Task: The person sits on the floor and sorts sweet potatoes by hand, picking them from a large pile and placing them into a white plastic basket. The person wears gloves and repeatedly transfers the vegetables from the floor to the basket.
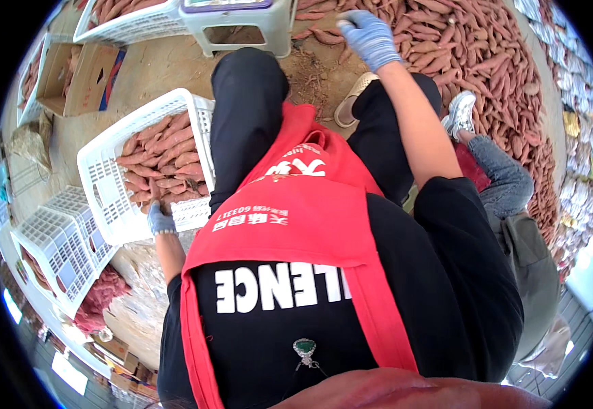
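My left hand (161, 221), in a grey-blue knit glove, is at the near edge of a white plastic crate (97, 174) and closed on a sweet potato (154, 191), which points into the crate. Several reddish sweet potatoes (170, 146) lie in that crate, many side by side. My right hand (370, 42), in a blue-and-white knit glove, reaches out beside a large heap of sweet potatoes (463, 51) on the ground. Its thumb and fingers are apart, and nothing shows between them.
A grey plastic stool (238, 31) stands ahead, beside another filled crate (129, 24). Farther left are a cardboard box (92, 82) and stacked white crates (65, 235) near a red mesh sack (102, 300). At right, another person's leg (508, 180) lies close to my right arm.
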Demonstrator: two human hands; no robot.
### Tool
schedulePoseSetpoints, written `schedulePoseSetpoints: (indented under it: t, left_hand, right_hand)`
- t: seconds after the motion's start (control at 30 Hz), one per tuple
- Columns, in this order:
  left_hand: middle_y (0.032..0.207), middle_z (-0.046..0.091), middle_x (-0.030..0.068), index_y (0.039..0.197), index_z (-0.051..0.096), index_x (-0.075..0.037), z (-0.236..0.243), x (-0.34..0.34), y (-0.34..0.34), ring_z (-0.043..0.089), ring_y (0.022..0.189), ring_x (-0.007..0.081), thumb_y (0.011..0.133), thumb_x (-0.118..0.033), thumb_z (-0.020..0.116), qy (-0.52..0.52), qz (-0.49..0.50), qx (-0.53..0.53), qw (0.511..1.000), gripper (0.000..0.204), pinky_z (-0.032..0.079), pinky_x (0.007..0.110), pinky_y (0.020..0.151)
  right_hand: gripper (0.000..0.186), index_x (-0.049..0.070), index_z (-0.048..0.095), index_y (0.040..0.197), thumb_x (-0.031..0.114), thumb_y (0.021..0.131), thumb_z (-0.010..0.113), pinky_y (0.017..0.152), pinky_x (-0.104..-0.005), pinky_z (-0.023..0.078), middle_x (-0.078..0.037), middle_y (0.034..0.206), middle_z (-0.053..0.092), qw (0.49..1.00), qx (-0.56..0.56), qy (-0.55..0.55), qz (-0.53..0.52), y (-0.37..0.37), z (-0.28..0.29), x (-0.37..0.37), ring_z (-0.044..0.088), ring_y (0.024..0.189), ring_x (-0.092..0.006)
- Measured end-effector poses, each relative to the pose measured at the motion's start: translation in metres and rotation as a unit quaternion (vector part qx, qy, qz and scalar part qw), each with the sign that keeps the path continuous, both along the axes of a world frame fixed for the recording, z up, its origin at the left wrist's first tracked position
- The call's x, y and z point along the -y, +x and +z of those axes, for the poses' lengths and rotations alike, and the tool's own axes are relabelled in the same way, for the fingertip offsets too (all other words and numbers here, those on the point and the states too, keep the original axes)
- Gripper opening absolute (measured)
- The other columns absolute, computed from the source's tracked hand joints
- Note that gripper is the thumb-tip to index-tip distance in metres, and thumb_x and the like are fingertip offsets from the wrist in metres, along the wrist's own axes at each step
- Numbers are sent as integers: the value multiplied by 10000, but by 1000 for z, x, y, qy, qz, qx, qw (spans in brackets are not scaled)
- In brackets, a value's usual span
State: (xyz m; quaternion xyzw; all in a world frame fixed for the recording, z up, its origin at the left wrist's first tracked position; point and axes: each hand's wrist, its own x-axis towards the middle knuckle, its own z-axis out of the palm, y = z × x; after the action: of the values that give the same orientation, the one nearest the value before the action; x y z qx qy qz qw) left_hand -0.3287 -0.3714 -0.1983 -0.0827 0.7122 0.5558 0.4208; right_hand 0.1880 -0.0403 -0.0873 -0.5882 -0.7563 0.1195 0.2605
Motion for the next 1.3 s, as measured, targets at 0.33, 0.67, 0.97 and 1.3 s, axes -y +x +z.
schedulePoseSetpoints:
  t: [0.33,0.67,0.97,1.3]
  left_hand:
    - [990,574,119,1087,519,64,229,-130,197,549,921,173,817,-79,496,156,-304,-234,910,306,447,242,799]
    - [933,592,54,980,591,-23,166,-234,340,534,856,125,804,-139,558,85,-748,-53,656,212,421,245,768]
    - [1000,501,29,1208,374,-131,114,-333,385,491,868,131,717,-374,648,-18,-550,50,833,613,438,340,691]
    - [1099,519,73,1200,456,-45,76,-433,390,483,1002,153,767,-349,634,31,-570,74,818,559,369,251,888]
  right_hand:
    - [361,46,579,1026,305,777,612,746,-305,463,-104,897,603,871,-409,-262,69,-73,26,90,578,856,-192]
    - [278,3,515,937,225,781,573,641,-292,443,-95,799,565,701,-625,-319,-123,-41,18,71,535,722,-148]
    - [314,23,536,968,297,863,426,700,-349,433,-160,908,580,812,-535,-173,-155,-59,-54,28,556,795,-284]
    - [220,11,537,904,181,847,411,773,-392,387,-161,887,536,814,-516,91,-251,-71,-95,-78,500,849,-325]
